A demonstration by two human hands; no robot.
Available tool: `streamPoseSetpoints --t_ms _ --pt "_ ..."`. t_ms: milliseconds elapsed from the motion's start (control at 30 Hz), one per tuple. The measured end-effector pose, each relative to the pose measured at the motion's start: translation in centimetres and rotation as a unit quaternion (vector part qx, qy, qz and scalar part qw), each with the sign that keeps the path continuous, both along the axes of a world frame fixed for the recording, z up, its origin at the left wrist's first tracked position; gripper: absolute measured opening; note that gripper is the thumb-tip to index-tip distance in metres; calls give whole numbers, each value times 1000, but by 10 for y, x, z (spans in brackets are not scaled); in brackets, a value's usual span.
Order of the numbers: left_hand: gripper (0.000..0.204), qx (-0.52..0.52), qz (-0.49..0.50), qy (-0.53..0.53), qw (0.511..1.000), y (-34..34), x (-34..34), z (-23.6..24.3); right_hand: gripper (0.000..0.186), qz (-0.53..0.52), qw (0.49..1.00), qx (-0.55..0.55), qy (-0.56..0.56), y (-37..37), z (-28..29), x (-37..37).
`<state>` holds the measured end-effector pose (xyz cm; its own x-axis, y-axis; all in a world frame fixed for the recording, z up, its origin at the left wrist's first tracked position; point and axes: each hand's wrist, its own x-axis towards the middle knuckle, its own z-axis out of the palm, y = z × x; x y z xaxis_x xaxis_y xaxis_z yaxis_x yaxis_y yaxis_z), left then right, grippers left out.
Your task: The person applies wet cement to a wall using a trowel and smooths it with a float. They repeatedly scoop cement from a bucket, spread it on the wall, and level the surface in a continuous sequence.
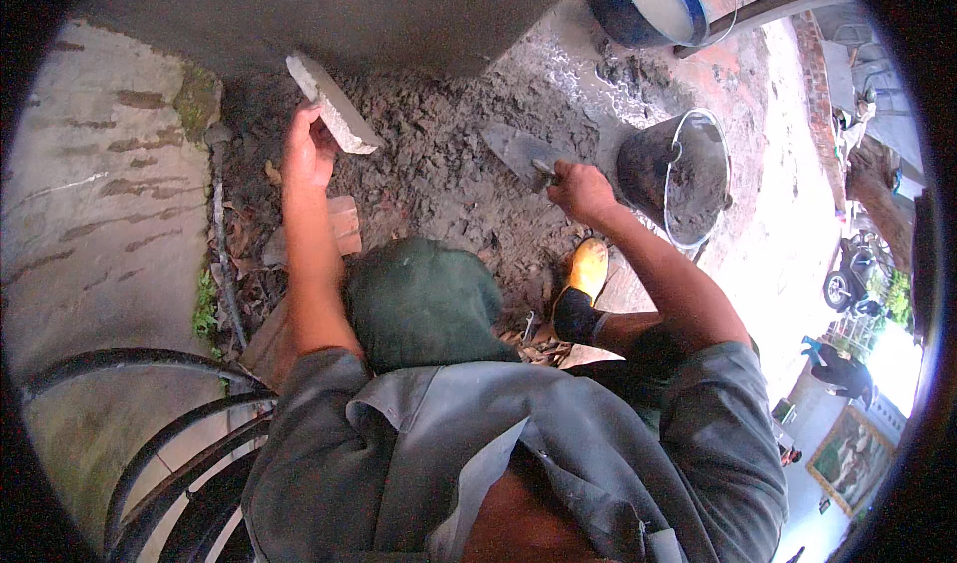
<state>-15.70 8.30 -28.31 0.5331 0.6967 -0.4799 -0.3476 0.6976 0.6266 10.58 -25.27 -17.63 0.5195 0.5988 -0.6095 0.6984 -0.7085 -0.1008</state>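
Note:
My left hand [307,149] grips a long, pale, straight-edged tool [336,104], possibly a float or board, held at a slant just below the grey plastered wall [399,9]. My right hand [580,189] is closed on the handle of a metal trowel [513,152], its broad blade pointing left over the grey, lumpy wet mortar [429,174] on the ground. A dark bucket [646,169] with a wire handle stands just right of the trowel, grey mortar inside it. A reddish brick piece [344,222] lies beside my left forearm.
A blue bucket [613,12] of pale liquid sits at the top near a bar [768,14]. A weathered wall [105,214] rises on the left above curved black bars [140,359]. My yellow boot [588,269] rests on the ground. A motorcycle [852,279] is far right.

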Motion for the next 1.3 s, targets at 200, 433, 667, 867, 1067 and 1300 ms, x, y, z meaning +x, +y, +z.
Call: streamPoseSetpoints --t_ms 200,433,667,867,1067,1300 --pt "43 7 21 27 999 3 -3 5 38 21 999 -10 40 26 -19 -41" --pt "41 26 26 6 999 0 -8 3 43 17 996 9 89 49 -51 -60" --pt "39 6 21 -7 1000 -7 -10 3 32 8 962 186 202 75 -70 -68" --pt "45 -25 128 -78 988 -1 -34 0 39 -84 938 191 276 105 -46 -62" --pt "47 -75 133 -134 979 -18 -32 -22 36 -9 955 265 129 139 -2 -77" --pt "58 -71 92 -214 970 -34 -18 -23 33 129 946 295 -34 178 18 -133"
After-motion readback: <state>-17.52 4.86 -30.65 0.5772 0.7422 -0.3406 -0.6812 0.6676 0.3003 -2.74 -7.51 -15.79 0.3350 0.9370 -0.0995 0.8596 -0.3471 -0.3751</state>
